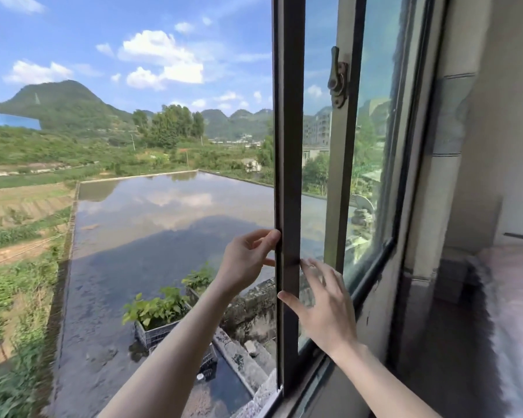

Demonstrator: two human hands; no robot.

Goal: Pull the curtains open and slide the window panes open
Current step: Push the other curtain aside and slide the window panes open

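Right of centre, head view: pinching the upright dark edge of the window pane (289, 146) with the left hand (248, 260), fingers curled round it; pressing with the right hand (325, 309), fingers spread straight, well below the latch (338, 76).

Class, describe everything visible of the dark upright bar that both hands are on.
The dark upright bar is the edge of a sliding pane: a straight, matt, dark-brown strip, seemingly painted metal. It stands vertical from the picture's top to the sill track, open air on its left, glass on its right. The left hand curls fingers round its left edge; the right hand, fingers spread, lays its thumb on the front.
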